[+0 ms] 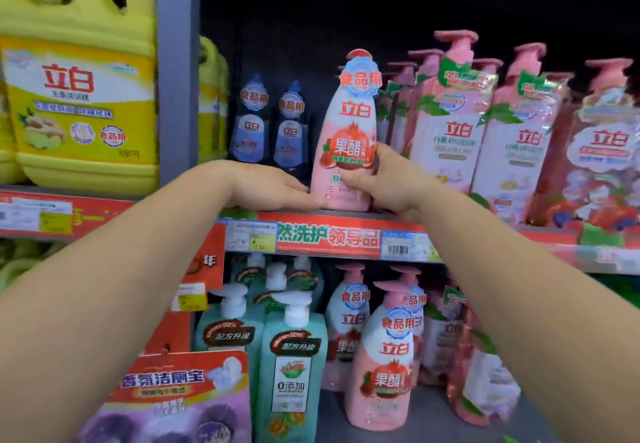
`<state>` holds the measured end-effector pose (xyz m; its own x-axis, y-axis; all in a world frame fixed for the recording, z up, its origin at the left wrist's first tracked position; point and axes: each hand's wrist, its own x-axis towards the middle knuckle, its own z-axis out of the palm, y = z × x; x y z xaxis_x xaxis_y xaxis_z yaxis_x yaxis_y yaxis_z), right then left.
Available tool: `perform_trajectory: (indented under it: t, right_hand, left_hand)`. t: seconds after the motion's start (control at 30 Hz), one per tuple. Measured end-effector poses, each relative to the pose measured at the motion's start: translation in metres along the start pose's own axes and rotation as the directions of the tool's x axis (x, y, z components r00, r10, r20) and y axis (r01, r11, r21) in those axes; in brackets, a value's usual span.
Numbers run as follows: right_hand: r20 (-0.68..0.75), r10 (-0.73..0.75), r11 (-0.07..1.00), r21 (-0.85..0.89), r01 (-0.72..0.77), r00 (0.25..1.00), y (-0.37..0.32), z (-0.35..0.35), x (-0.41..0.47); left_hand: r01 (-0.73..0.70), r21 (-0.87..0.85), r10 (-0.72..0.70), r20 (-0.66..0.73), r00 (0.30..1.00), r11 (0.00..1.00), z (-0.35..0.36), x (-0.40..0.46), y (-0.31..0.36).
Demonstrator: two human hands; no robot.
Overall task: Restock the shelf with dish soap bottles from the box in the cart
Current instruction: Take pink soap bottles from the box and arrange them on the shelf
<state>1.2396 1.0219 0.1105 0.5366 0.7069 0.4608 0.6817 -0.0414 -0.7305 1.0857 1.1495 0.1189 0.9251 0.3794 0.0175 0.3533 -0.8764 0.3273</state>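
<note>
Pink soap bottle (343, 138) stood upright on shelf (332, 218); right hand (384, 184) gripped it, left hand (277, 188) lay open against its base.

We see a pink dish soap btl (344, 138), red cap, pomegranate label, upright at front edge of the shelf (329, 217), label facing us.
</note>
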Motion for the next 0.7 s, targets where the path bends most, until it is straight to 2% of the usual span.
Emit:
perform_trajectory:
  t: [0.1, 0.3, 0.47, 0.57, 0.7]
  right_hand:
    - [-0.03, -0.017, 0.995, -0.101, 0.014, 0.999, 0.0, -0.001, -0.002]
    - [-0.122, 0.046, 0.986, -0.153, -0.065, 0.991, 0.001, 0.003, 0.0]
    - [-0.217, 0.104, 0.962, -0.228, -0.154, 0.971, -0.003, 0.008, -0.001]
    - [-0.31, 0.067, 0.947, -0.279, -0.158, 0.948, -0.006, 0.011, -0.007]
    - [-0.427, -0.03, 0.906, -0.394, -0.156, 0.904, -0.001, 0.024, -0.016]
  left_hand:
    - [0.001, -0.036, 0.0, 0.022, 1.0, 0.999, 0.0, -0.002, 0.002]
    - [0.014, 0.127, -0.02, 0.045, 0.999, 0.992, 0.001, 0.001, -0.001]
    - [0.044, 0.169, -0.061, 0.1, 0.993, 0.985, -0.003, 0.007, -0.001]
    - [0.035, 0.198, -0.063, 0.138, 0.988, 0.98, -0.005, 0.011, 0.002]
    - [0.033, 0.135, -0.052, 0.142, 0.988, 0.99, 0.0, 0.016, 0.0]
